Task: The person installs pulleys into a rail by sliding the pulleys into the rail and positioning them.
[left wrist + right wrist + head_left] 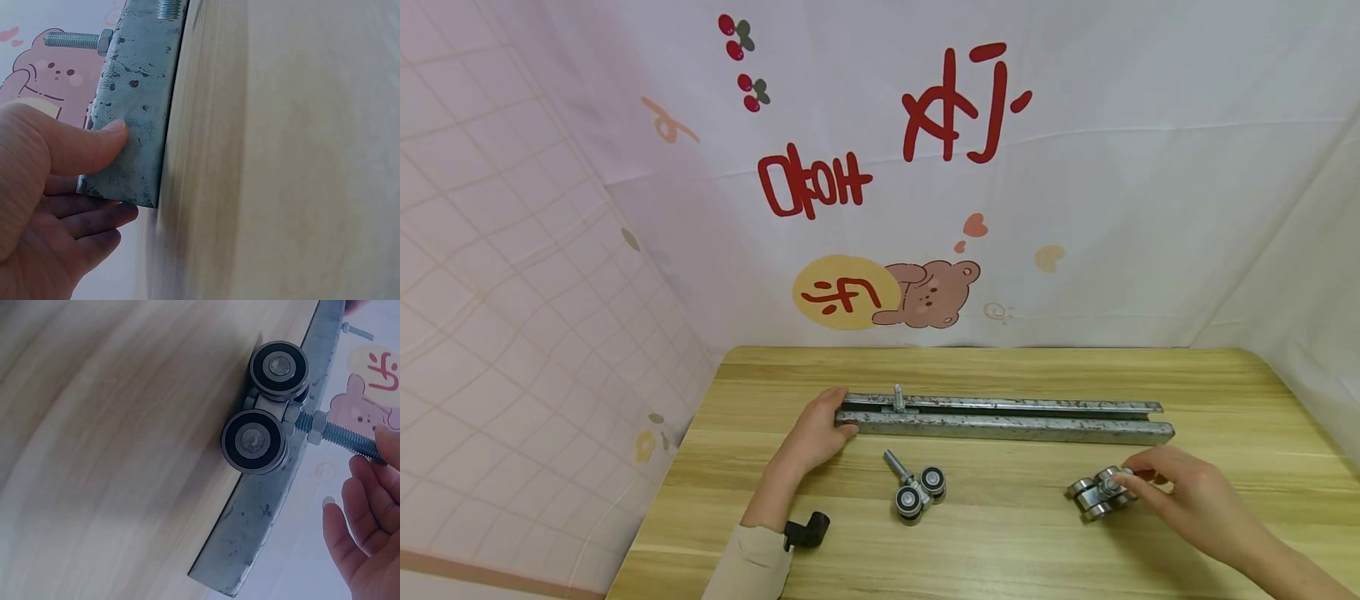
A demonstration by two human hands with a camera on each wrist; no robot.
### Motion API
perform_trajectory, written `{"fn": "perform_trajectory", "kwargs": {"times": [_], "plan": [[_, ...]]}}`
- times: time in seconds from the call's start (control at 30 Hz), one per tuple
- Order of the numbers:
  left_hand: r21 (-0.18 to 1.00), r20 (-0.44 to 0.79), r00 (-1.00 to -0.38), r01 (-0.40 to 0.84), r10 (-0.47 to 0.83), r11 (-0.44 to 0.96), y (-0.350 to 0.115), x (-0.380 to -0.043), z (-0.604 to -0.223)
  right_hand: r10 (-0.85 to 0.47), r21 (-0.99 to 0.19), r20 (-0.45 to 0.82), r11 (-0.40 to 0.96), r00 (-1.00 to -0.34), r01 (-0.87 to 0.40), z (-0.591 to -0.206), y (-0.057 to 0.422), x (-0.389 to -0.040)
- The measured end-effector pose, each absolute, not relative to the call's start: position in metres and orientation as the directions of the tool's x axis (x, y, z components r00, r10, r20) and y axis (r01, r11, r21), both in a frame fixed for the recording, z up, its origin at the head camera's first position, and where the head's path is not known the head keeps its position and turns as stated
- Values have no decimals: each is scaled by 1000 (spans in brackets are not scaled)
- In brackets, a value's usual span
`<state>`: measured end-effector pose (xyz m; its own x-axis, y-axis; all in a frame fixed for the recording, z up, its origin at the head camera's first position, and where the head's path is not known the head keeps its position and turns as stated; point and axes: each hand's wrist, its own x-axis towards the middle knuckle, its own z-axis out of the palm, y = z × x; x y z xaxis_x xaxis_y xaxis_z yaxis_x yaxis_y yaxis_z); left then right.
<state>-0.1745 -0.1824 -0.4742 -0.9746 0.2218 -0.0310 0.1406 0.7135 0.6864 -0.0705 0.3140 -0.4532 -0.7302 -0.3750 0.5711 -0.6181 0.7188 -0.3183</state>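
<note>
A grey, speckled metal channel track [1015, 429] lies across the table, its slot facing up. My left hand [815, 432] grips its left end, thumb [94, 147] on the near side wall and fingers around the far side. Close to that hand, a threaded bolt [898, 397] with a nut stands up out of the slot. Right of the middle, my right hand [1198, 500] pinches the bolt of a roller trolley [1097, 493]. In the right wrist view, thumb and fingertips hold the end of this threaded bolt [350, 440], below which are the black-and-silver wheels [253, 442].
Another roller trolley [917, 493] lies on the table in front of the track, its bolt pointing away to the left. A black wrist mount [808, 530] sits at the left sleeve. Behind the wooden table [1000, 550] hangs a white printed cloth [1112, 208].
</note>
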Motion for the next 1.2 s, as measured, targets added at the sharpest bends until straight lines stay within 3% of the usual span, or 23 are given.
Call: {"fn": "perform_trajectory", "kwargs": {"times": [0.57,0.97,1.2], "plan": [[685,-23,-973,151,228,713,-183,-174,-476,-237,-398,497,793,-835,-462,-454,334,-63],[688,-29,-973,146,228,710,-184,-175,-477,-190,-404,510,808,-839,-429,-455,344,-63],[689,-27,-972,150,231,709,-184,-174,-476,-130,-469,480,798,-868,-379,-456,350,-62]]}}
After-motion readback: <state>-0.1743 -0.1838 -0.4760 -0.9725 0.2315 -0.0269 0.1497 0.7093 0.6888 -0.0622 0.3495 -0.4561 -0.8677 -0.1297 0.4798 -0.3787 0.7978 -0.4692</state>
